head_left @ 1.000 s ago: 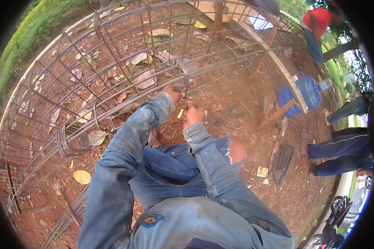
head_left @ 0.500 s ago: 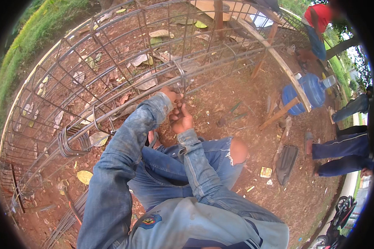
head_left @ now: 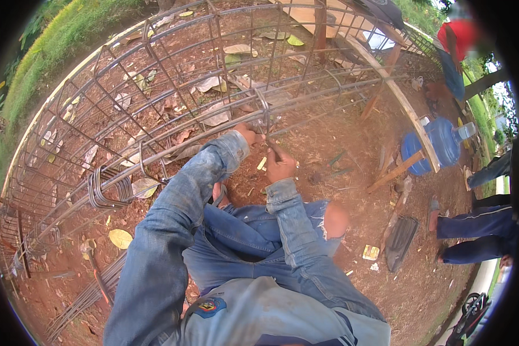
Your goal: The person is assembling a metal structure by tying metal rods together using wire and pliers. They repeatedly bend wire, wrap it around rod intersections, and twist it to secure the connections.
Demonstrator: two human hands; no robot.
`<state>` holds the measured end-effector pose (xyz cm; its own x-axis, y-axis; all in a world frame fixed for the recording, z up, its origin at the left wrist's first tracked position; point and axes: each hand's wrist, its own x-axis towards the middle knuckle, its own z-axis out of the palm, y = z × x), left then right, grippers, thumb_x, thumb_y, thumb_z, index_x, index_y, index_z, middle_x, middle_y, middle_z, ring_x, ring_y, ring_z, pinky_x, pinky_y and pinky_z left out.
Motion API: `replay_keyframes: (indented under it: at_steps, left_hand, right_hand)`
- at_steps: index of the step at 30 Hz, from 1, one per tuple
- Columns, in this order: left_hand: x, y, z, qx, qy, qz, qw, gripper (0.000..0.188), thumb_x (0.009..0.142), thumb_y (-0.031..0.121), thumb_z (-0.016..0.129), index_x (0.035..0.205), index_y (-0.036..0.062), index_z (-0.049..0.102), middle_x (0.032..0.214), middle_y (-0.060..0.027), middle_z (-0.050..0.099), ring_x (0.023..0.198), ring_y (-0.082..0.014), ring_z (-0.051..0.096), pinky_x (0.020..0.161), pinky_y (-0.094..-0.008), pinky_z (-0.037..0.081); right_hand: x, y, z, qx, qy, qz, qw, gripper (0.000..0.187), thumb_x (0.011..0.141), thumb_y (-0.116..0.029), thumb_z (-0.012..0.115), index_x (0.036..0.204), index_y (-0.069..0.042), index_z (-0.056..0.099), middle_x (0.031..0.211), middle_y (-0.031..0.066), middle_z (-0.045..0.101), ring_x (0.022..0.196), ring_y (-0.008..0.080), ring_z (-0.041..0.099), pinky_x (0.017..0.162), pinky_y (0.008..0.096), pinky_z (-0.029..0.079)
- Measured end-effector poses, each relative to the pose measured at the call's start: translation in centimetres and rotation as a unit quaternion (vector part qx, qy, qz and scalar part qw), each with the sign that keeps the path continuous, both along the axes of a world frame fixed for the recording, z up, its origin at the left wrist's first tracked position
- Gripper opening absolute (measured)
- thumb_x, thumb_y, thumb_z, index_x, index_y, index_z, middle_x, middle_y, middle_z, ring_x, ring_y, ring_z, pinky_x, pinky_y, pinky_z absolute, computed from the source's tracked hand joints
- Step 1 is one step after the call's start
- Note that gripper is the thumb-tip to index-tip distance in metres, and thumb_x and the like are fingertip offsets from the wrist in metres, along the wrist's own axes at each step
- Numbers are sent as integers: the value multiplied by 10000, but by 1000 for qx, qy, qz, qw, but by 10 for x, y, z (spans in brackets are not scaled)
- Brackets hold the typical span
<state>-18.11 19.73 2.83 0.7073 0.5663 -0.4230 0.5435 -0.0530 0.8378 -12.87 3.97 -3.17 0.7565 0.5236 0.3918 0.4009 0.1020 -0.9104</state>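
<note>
A long cage of steel reinforcing bars (head_left: 216, 43) lies across the ground in front of me. My left hand (head_left: 249, 134) is closed at its near lower bars, just below a bent stirrup (head_left: 264, 106) that loops round them. What its pinched fingers hold is too small to make out. Just right of it and slightly nearer me, my right hand (head_left: 281, 165) is closed, fingertips pointing up toward the stirrup's lower end. A thin dark piece seems to show at those fingertips, but its kind is unclear. Several loose stirrups (head_left: 108, 187) hang bunched on the bars to the left.
A wooden strip (head_left: 395, 92) slants over the cage's right part, beside a blue water jug (head_left: 438, 144). Thin rods (head_left: 86, 300) and an orange-handled tool (head_left: 100, 279) lie at lower left. A black tray-like piece (head_left: 402, 243) lies right. Other people stand at the right edge.
My right hand has moved right and slightly away from the left hand, which stays closed at the bars below the stirrup. The whole view has shifted a little.
</note>
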Motion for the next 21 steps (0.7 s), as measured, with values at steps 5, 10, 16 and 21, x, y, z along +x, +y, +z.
replay_keyframes:
  at_steps: [5, 10, 16, 21]
  left_hand:
    - [-8, 15, -23, -21, -33, -24, 999, 236, 799, 197, 724, 967, 31, 705, 793, -45, 667, 660, -147, 605, 569, -294, 462]
    - [0, 5, 0, -1, -16, -41, 999, 280, 818, 236, 709, 984, 11, 695, 805, -54, 671, 688, -148, 606, 597, -305, 480]
    - [-7, 5, 10, 18, 8, -58, 998, 331, 799, 301, 724, 960, 13, 697, 761, -70, 666, 685, -175, 603, 635, -327, 479]
    - [-1, 2, 13, 52, 13, -71, 996, 336, 790, 321, 729, 922, 13, 704, 743, -73, 661, 671, -185, 597, 643, -330, 472]
  right_hand:
    - [22, -14, 39, -72, -281, 55, 955, 277, 822, -75, 626, 1096, -45, 662, 820, 96, 684, 678, 206, 647, 591, 305, 522]
    - [55, -15, 40, -98, 173, 220, 955, 263, 869, -223, 645, 1053, -36, 661, 708, 74, 653, 584, 141, 591, 481, 268, 452]
    - [74, -1, 47, -243, 397, 346, 815, 335, 909, -384, 617, 870, -51, 624, 677, -12, 562, 559, 68, 472, 469, 205, 344]
    - [95, 8, 37, -290, 284, 383, 829, 353, 855, -397, 685, 853, -48, 637, 654, 15, 578, 509, 120, 490, 463, 264, 377]
